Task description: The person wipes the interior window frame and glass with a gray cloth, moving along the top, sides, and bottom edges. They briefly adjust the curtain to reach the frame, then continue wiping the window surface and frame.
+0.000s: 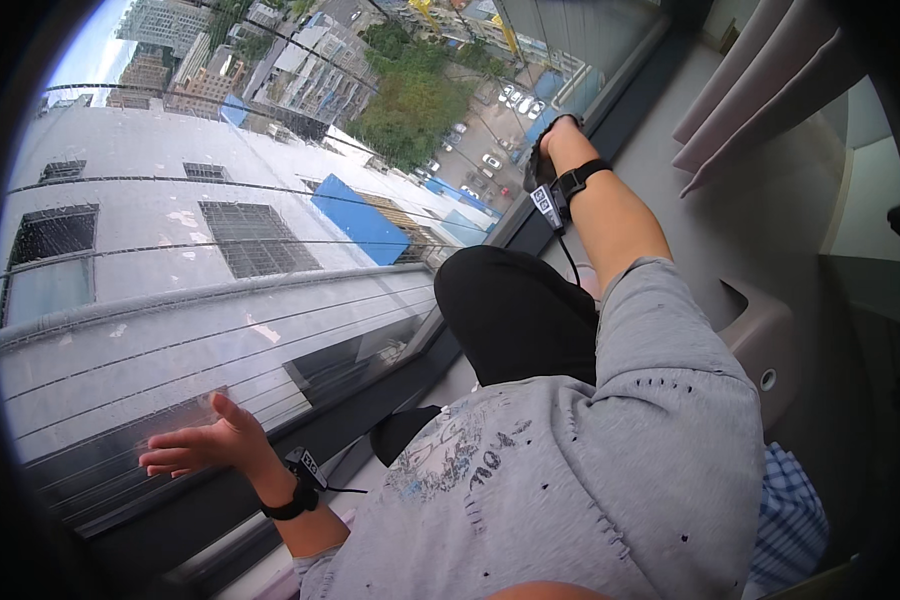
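Note:
My left hand [202, 444], at the lower left, holds nothing; its fingers are apart and it is at or close to the wet window glass [262, 300]. Whether it touches the pane I cannot tell. My right hand [553, 141] is stretched out to the upper middle, near the dark window frame [526, 223]. A dark, thin item that looks like cloth [536, 166] is in it, along the glass; most of the fingers are hidden. Each wrist bears a black strap with a small cabled device, one at the left wrist [311, 469] and one at the right [547, 210].
Pale pink curtains [757, 90] hang at the upper right. A beige plastic stool or seat [772, 345] stands beside me, with blue checked cloth [787, 510] below it. Thin horizontal wires cross outside the window, beyond which are buildings, trees and parked cars. My bent knee [510, 300] is close to the frame.

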`<state>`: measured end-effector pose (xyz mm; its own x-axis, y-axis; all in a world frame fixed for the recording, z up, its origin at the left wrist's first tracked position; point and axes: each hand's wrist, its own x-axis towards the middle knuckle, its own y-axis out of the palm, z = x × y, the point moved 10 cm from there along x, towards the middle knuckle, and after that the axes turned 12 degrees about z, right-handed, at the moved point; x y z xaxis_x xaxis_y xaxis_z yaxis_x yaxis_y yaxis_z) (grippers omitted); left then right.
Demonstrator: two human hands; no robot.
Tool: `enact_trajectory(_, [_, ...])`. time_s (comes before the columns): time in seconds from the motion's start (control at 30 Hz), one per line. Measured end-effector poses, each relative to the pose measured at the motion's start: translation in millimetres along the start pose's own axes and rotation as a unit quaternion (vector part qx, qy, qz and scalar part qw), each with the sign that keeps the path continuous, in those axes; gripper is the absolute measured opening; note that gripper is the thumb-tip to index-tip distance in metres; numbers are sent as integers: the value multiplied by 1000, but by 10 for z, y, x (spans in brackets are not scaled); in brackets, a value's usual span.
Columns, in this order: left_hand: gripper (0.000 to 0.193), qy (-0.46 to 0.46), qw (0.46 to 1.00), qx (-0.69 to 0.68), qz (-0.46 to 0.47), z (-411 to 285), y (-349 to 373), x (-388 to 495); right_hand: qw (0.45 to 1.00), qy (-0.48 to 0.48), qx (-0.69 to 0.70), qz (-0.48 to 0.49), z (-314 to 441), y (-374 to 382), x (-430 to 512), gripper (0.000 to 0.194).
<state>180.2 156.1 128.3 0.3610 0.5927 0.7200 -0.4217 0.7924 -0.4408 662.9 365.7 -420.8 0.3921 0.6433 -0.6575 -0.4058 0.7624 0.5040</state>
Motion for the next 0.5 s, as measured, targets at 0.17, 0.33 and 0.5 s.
enact_trajectory(0.17, [89, 16, 1000, -1, -15, -77, -57, 28, 987, -118, 19, 103, 981, 414, -6, 68])
enact_trajectory(0.33, [89, 17, 1000, -10, -10, -105, -63, 48, 987, 97, 73, 108, -403, 588, -634, 74])
enact_trajectory(0.5, [91, 15, 1000, -10, -2, -92, -23, 51, 935, 275, 131, 182, -1070, 933, -1868, 67])
